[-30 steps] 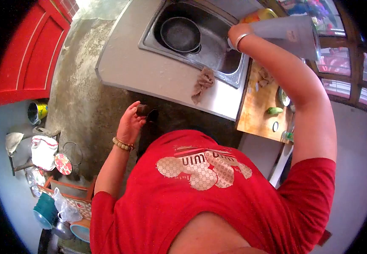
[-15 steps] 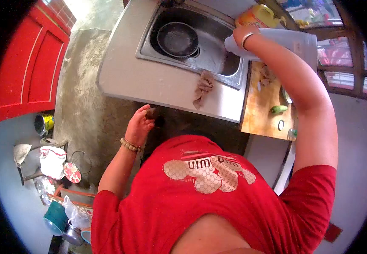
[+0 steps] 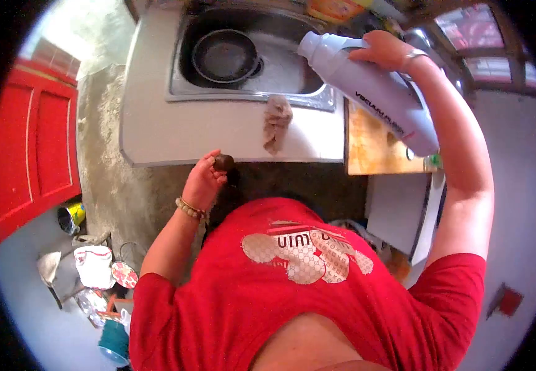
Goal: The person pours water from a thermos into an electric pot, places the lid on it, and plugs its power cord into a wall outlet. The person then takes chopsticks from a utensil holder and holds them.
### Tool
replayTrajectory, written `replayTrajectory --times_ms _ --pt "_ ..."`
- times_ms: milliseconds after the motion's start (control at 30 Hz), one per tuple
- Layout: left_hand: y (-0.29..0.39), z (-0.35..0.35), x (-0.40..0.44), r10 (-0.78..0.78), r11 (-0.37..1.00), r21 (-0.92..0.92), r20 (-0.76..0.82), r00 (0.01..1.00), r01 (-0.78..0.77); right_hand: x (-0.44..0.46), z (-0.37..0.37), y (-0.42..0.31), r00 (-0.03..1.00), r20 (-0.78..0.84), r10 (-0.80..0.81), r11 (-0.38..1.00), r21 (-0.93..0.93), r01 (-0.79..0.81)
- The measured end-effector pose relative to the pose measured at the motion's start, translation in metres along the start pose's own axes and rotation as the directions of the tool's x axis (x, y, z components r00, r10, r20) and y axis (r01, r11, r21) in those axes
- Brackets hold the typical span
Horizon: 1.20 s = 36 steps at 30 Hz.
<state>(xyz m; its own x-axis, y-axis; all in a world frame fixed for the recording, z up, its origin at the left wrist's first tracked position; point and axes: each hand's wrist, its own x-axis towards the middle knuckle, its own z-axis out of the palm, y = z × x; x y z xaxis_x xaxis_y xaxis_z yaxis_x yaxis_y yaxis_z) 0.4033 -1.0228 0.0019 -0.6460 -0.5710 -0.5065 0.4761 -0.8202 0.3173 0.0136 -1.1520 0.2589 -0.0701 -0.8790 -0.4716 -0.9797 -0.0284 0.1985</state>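
Observation:
My right hand (image 3: 384, 51) grips a white vacuum flask (image 3: 373, 93) by its handle. The flask is tilted, its mouth towards the sink (image 3: 289, 68) and its base over the wooden board. Printed lettering runs along its side. Between the fingers of my left hand (image 3: 205, 179) is a small, dark brown, round stopper (image 3: 223, 162), in front of the counter edge. A black frying pan (image 3: 226, 57) lies in the sink. On the counter (image 3: 206, 130) rests a crumpled brown cloth (image 3: 276, 123).
A wooden board (image 3: 364, 142) adjoins the counter on the right, partly hidden by the flask. An orange and yellow container (image 3: 336, 8) stands behind the sink. At left are a red door (image 3: 27, 142), a yellow tin (image 3: 72, 217) and a teal bucket (image 3: 114, 341).
The flask has come nearer and swung round, its base lower and its lettering now showing. The view has shifted, so the counter and sink sit further left. My left hand still holds the stopper.

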Motion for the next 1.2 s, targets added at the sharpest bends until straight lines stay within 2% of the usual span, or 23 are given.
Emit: replayTrajectory --times_ms 33,67,133,200,233,333,400,467,533,600,633,667,700,767,867,933,1067,1100,1133,1200 --pt "-0.001 -0.001 0.005 -0.039 0.999 0.01 0.004 0.999 0.039 -0.026 0.002 0.006 0.998 0.053 0.021 0.984 0.174 -0.03" --pt "-0.002 -0.001 0.012 -0.036 0.999 0.031 0.03 0.999 0.035 -0.052 0.007 0.011 0.996 0.078 0.053 0.979 0.192 -0.067" --pt "-0.008 0.004 0.022 -0.099 0.993 0.068 0.059 0.993 0.095 -0.107 0.023 0.02 0.95 0.27 0.153 0.841 0.47 -0.269" --pt "-0.011 0.019 0.029 -0.091 0.991 0.104 0.057 0.994 0.085 -0.157 0.058 0.038 0.904 0.406 0.133 0.731 0.576 -0.366" --pt "-0.013 0.023 0.032 -0.115 0.989 0.114 0.149 0.982 0.099 -0.179 0.074 0.045 0.847 0.527 0.075 0.665 0.606 -0.436" --pt "-0.038 0.035 0.055 -0.239 0.958 0.204 0.177 0.955 0.202 -0.243 0.154 0.053 0.61 0.786 0.104 0.699 0.378 -0.607" --pt "-0.057 0.064 0.059 -0.313 0.915 0.314 0.156 0.937 0.253 -0.282 0.232 0.055 0.403 0.915 0.033 0.797 0.219 -0.563" --pt "-0.078 0.09 0.074 -0.373 0.82 0.504 0.108 0.922 0.272 -0.339 0.332 0.059 0.136 0.98 0.148 0.854 -0.057 -0.516" --pt "-0.107 0.113 0.074 -0.414 0.777 0.556 0.095 0.905 0.297 -0.406 0.369 0.056 0.425 0.897 0.12 0.897 0.085 -0.434" --pt "-0.143 0.133 0.076 -0.479 0.658 0.698 0.097 0.872 0.284 -0.451 0.405 0.052 0.386 0.9 0.201 0.835 0.049 -0.548" --pt "-0.166 0.149 0.076 -0.485 0.615 0.735 0.066 0.872 0.286 -0.475 0.405 0.048 0.438 0.843 0.312 0.758 0.058 -0.65" --pt "-0.188 0.167 0.074 -0.504 0.556 0.785 0.058 0.862 0.272 -0.505 0.43 0.049 0.476 0.807 0.35 0.68 0.131 -0.722" --pt "-0.21 0.185 0.073 -0.524 0.533 0.816 0.109 0.845 0.225 -0.525 0.433 0.041 0.563 0.717 0.412 0.579 0.271 -0.769" --pt "-0.265 0.226 0.068 -0.568 0.493 0.863 0.226 0.791 0.108 -0.563 0.45 0.024 0.657 0.547 0.519 0.383 0.539 -0.75" --pt "-0.346 0.273 0.059 -0.612 0.479 0.871 0.42 0.671 -0.109 -0.582 0.476 -0.018 0.641 0.268 0.72 0.205 0.8 -0.564" --pt "-0.391 0.297 0.047 -0.636 0.441 0.869 0.478 0.606 -0.224 -0.583 0.478 -0.028 0.579 0.369 0.727 -0.051 0.87 -0.491" --pt "-0.448 0.313 0.044 -0.685 0.363 0.887 0.462 0.564 -0.286 -0.589 0.503 -0.037 0.549 0.388 0.741 -0.143 0.889 -0.436" --pt "-0.458 0.315 0.044 -0.688 0.33 0.872 0.485 0.54 -0.362 -0.59 0.498 -0.037 0.524 0.453 0.721 -0.239 0.873 -0.426" --pt "-0.467 0.317 0.045 -0.693 0.301 0.849 0.507 0.512 -0.434 -0.591 0.506 -0.038 0.52 0.454 0.724 -0.253 0.875 -0.412" --pt "-0.483 0.324 0.044 -0.693 0.288 0.831 0.524 0.496 -0.475 -0.596 0.52 -0.039 0.521 0.309 0.796 -0.235 0.95 -0.205"
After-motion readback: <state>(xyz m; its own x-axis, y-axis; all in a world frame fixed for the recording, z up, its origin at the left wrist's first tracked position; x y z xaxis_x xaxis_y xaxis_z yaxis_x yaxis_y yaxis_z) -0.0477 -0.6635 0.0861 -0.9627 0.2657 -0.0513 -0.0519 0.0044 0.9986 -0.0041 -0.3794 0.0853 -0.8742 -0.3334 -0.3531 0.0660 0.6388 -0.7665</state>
